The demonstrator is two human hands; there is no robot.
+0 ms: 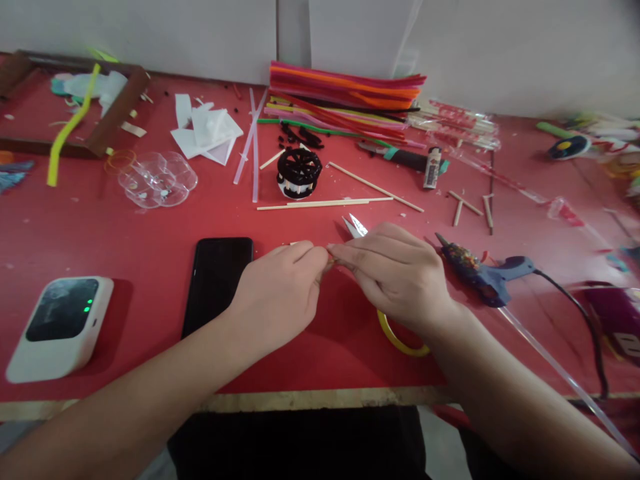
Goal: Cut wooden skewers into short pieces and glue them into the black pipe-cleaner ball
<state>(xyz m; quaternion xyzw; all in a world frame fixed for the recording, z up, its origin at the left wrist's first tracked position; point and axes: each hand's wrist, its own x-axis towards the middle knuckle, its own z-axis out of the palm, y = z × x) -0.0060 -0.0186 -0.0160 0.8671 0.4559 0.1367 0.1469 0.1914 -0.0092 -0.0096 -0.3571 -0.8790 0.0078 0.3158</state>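
My left hand [287,283] and my right hand [400,270] meet above the red table [345,353], their fingers pinched together. What they grip is mostly hidden by the fingers. A pale stick end [294,244] shows just past my left knuckles; whether it is held or lies on the table I cannot tell. Under my right hand lie scissors with silver blades [356,225] and a yellow handle [400,339]. Beyond the hands, thin wooden sticks [325,203] lie beside a small round black-and-white structure [299,173]. A black phone [217,283] is partly behind my left forearm.
A glue gun [480,270] with a cord lies to the right. Pipe cleaners [345,93], pliers [395,155] and a lighter [432,168] are at the back. Leftward are a clear palette [157,180], a white device [63,327] and a brown frame [120,100].
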